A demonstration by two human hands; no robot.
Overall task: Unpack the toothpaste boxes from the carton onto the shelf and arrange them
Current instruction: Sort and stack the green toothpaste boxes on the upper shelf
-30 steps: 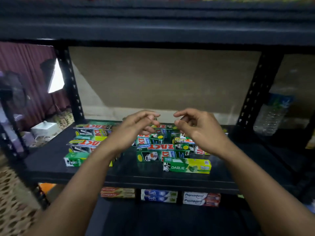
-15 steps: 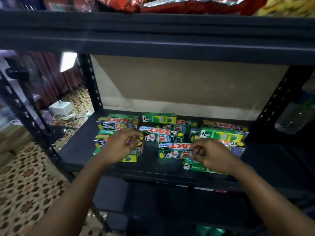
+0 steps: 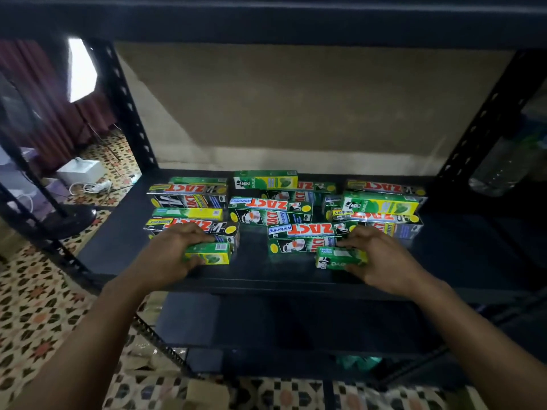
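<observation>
Several green toothpaste boxes lie flat on the dark shelf [image 3: 266,273], some stacked, many marked ZACT [image 3: 305,230] and some DARLIE [image 3: 265,182]. My left hand [image 3: 171,250] grips a small green and yellow box [image 3: 208,253] at the front left of the group. My right hand [image 3: 381,255] grips a green DARLIE box [image 3: 337,258] at the front right. Both boxes rest on the shelf near its front edge. No carton shows clearly.
Black perforated uprights [image 3: 130,113] stand at both sides, with another shelf board overhead. A clear plastic bottle [image 3: 503,161] lies at the right. Patterned floor, a white box [image 3: 81,171] and cables lie to the left. A lower shelf sits underneath.
Both hands dropped from above the boxes to the shelf's front and closed on a front box each. The camera view tilted downward.
</observation>
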